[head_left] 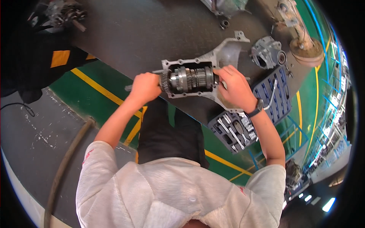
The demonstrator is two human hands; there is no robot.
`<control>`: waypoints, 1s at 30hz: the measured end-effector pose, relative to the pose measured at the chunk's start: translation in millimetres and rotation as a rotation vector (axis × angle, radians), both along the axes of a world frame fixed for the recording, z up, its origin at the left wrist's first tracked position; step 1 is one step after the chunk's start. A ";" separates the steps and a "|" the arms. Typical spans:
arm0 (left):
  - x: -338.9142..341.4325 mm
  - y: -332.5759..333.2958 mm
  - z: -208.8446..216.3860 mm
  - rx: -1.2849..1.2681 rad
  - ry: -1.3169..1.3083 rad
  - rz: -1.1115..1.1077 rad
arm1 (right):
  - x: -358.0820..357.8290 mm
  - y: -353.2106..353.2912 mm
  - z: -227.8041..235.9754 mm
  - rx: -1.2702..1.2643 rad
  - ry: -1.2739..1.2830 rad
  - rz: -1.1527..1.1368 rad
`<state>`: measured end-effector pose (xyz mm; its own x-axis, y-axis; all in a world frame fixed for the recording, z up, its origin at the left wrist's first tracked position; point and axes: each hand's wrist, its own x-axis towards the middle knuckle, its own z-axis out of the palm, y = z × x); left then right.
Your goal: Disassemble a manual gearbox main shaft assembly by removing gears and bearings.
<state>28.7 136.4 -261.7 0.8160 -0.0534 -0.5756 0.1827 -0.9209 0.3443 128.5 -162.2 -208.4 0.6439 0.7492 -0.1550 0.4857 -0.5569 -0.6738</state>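
An open aluminium gearbox housing (224,53) lies on the dark workbench (144,30), with a shaft of steel gears (188,79) showing inside it. My left hand (145,87) is closed around the shaft end and the gears at the housing's left side. My right hand (235,85), with a dark watch on its wrist, grips the housing's right side beside the gear stack. Whether the fingers reach inside the case is hidden.
An open blue socket set case (266,104) with a ratchet handle lies at the bench's right edge. A smaller grey casting (268,52) and a brake hub part (304,45) sit further right. More metal parts (62,13) rest at the far left. A hose (64,167) runs over the green floor.
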 end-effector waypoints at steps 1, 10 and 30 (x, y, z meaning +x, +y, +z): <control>-1.3 -1.8 -0.5 0.019 -0.018 -0.059 | 1.4 1.1 2.0 0.008 -0.014 -0.005; 1.2 0.8 -4.4 -0.042 -0.051 -0.069 | 8.9 -25.8 12.1 -0.061 -0.189 -0.142; -9.1 -25.4 6.1 -0.105 -0.246 0.143 | 5.9 -49.6 -48.7 -0.311 -0.218 -0.128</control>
